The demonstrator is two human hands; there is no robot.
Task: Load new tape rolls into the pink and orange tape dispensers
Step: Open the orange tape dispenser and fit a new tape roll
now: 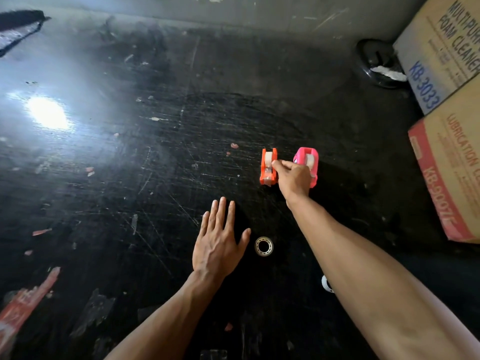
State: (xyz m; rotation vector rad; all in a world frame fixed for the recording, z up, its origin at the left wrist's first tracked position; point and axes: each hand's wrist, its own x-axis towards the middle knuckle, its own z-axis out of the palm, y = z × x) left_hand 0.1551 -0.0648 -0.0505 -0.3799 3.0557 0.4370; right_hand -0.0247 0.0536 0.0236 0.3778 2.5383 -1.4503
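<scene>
An orange tape dispenser [268,166] with a clear roll in it stands on the black scratched tabletop. A pink tape dispenser [309,162], also holding a roll, stands just right of it. My right hand [293,178] reaches between them, its fingertips pinching the right side of the orange dispenser. My left hand [218,240] hovers flat with spread fingers, nearer to me and to the left. A small clear ring-shaped tape core [264,246] lies beside my left thumb. A white round piece [326,283] peeks out from under my right forearm.
Two cardboard boxes [446,74] stand stacked at the right edge. A black round object [376,63] sits at the back right by a wall. Torn red paper scraps [23,305] and tape bits litter the left of the tabletop [155,152].
</scene>
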